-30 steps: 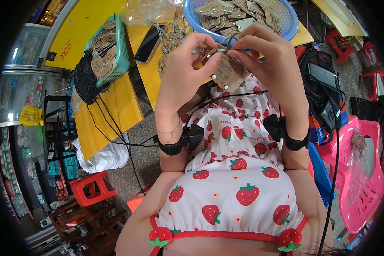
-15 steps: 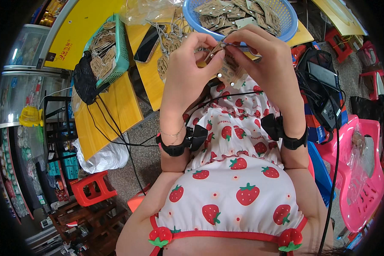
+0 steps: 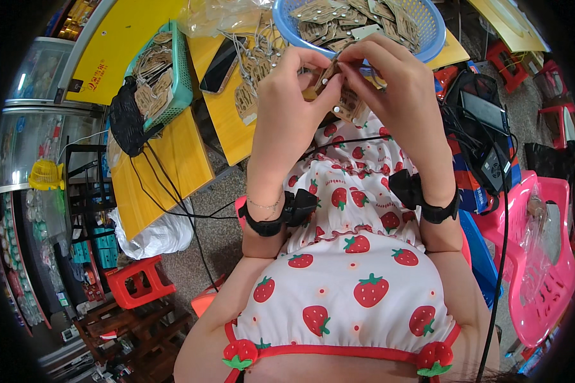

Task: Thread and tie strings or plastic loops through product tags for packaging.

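Note:
Both hands are raised over the edge of a yellow table (image 3: pixel 233 121). My left hand (image 3: pixel 291 105) and my right hand (image 3: pixel 399 89) pinch the same small brown cardboard tag (image 3: pixel 328 73) between their fingertips. More brown tags (image 3: pixel 350 107) with a white bead hang below my right palm. Just beyond the hands stands a blue plastic basket (image 3: pixel 428 25) holding several similar tags. A loose heap of tags with strings (image 3: pixel 255 60) lies on the table left of my left hand. Each wrist wears a black band with a small device.
A green basket (image 3: pixel 179 76) of tags and a black pouch (image 3: pixel 126 121) sit at the table's left, with a dark phone (image 3: pixel 220 64) beside them. Pink plastic chairs (image 3: pixel 543 268) stand on the right, a red stool (image 3: pixel 137 284) on the lower left, black devices and cables (image 3: pixel 489 140) nearby.
Both hands have lifted slightly toward the blue basket and closed in on one tag; the bundle of tags that hung between them now sits lower under my right palm.

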The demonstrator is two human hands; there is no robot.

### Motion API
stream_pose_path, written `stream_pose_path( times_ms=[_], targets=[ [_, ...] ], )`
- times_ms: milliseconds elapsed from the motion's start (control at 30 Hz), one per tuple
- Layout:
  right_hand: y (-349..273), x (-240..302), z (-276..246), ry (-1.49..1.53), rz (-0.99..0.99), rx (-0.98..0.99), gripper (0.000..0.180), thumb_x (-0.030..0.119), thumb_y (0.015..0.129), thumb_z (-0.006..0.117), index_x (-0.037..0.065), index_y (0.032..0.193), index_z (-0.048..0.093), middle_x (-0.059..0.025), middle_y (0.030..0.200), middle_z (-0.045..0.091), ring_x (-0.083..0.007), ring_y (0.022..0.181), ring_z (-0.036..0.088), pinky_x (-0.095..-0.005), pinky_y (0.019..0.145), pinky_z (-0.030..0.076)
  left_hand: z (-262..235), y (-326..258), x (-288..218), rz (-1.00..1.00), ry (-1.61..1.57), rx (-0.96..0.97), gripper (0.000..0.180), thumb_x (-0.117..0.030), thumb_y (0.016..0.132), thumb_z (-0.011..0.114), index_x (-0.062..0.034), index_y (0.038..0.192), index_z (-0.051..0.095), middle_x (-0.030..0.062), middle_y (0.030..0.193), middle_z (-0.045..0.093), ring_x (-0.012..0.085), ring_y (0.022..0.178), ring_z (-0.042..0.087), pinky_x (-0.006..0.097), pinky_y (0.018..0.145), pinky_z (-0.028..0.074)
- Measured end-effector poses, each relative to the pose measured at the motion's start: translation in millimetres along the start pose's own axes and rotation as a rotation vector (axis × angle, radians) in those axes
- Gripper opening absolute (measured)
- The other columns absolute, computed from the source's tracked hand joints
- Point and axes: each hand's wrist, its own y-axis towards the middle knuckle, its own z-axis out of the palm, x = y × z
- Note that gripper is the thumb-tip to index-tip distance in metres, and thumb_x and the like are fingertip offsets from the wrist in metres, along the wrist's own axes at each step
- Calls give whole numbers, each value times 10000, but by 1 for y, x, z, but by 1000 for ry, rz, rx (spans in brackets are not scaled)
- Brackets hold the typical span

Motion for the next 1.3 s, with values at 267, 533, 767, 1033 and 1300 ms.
stream_pose_path(
  times_ms=[267, 533, 767, 1033, 1300],
  targets=[
    [3, 2, -4, 95, 5, -89, 110, 49, 745, 685, 29, 839, 633, -70, 733, 601, -233, 637, 603, -316, 590, 475, 13, -2, 0, 25, -124, -103, 193, 31, 815, 649, 52, 971, 536, 74, 950, 614, 126, 909, 624, 198, 694, 528],
    [0, -8, -8, 375, 309, 21, 130, 16, 760, 693, -39, 862, 634, -63, 666, 637, -90, 629, 612, -224, 572, 487, 13, -2, -5, 107, -43, -127, 260, 44, 741, 723, 37, 947, 565, 99, 1002, 630, 168, 953, 637, 248, 755, 560],
    [1, -4, -10, 655, 392, 45, 131, 8, 790, 679, -11, 905, 619, 1, 722, 603, -54, 682, 555, -199, 654, 455, 13, -1, -5, 170, -77, -171, 188, 43, 720, 710, 16, 880, 615, 84, 854, 677, 193, 870, 686, 263, 666, 557],
    [2, -8, -9, 263, 153, 135, 323, 7, 779, 668, 40, 1095, 609, -50, 722, 596, -119, 666, 609, -239, 612, 476, 7, 1, -6, 117, 4, -123, 254, 59, 729, 721, 25, 910, 546, 110, 927, 682, 158, 897, 665, 253, 751, 553],
    [-5, -34, -15, 409, 279, -117, 113, 43, 796, 676, 12, 900, 708, -46, 944, 637, -135, 901, 575, -242, 876, 397, -6, 3, 0, 28, 35, -2, 264, 68, 714, 716, -1, 917, 561, 78, 870, 690, 94, 801, 648, 220, 706, 530]
  ],
)
